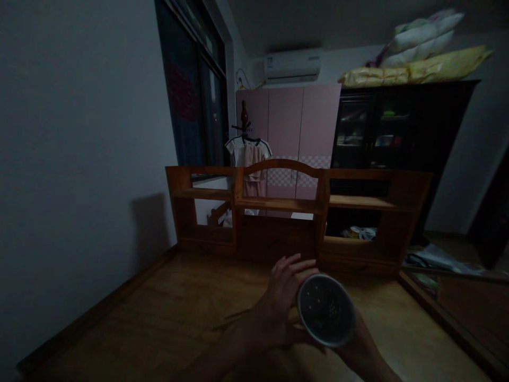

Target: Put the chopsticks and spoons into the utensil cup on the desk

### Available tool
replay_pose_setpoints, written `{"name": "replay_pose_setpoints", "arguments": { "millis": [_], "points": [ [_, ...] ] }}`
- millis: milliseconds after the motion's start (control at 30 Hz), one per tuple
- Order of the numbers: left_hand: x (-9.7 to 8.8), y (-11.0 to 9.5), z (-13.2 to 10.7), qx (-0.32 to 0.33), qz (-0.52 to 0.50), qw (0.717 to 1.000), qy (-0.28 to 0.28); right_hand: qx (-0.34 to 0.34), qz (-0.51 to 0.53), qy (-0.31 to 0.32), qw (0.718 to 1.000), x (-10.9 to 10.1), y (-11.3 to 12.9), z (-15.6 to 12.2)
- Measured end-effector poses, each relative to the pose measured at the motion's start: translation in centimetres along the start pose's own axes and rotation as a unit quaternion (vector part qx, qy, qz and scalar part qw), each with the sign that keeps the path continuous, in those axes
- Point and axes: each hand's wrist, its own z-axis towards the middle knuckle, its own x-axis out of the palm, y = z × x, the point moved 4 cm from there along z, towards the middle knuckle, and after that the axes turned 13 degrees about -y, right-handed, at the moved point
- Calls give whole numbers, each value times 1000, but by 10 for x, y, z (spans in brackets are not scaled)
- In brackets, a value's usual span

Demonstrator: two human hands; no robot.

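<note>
A round, cup-like container (326, 310) with a pale metallic rim is held up over the wooden board, its circular end turned towards me. That end looks dark inside, with small yellowish specks; I cannot tell whether it is an opening or a lid. My left hand (284, 297) lies along its left and far side, fingers stretched past the rim. From the lower right, my right hand (356, 339) grips it, with most of its fingers hidden behind the container. Thin, stick-like pieces (234, 317) show on the board just left of my left forearm.
The board (159, 329) meets a white wall (79, 159) on the left. A wooden shelf unit (278, 204) stands across its far end. Behind are a pink wardrobe (284, 116), a dark cabinet (405, 122) and hanging clothes (252, 156). A raised edge (445, 323) runs along the right.
</note>
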Motion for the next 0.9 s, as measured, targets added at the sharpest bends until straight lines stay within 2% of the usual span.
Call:
{"name": "replay_pose_setpoints", "arguments": {
  "millis": [100, 200, 267, 300, 367, 500, 600, 700, 900],
  "points": [
    [-14, 49, -8, -81, 7, 996, -20, 13, -44, 25, 999, 1, -34, 10],
    [-24, 120, -28, -226, 19, 974, -1, 88, -46, 13, 995, -2, -79, 13],
    [-27, 163, -46, -303, 26, 952, -35, 149, -43, -4, 988, -3, -106, 10],
    [-27, 179, -54, -320, 36, 945, -63, 179, -45, -16, 983, -4, -117, 7],
    [-22, 200, -69, -331, 43, 939, -78, 230, -47, -35, 971, -4, -132, -1],
    [-5, 210, -91, -318, 35, 945, -67, 249, -18, -15, 968, 0, -135, -11],
    [7, 204, -100, -295, 25, 955, -1, 253, -10, 4, 968, 6, -132, -12],
    [13, 196, -105, -291, 39, 954, 58, 286, -1, 4, 958, 12, -133, -16],
    [12, 183, -101, -260, 45, 963, 64, 295, 32, 5, 955, 21, -132, -20]
  ]
}}
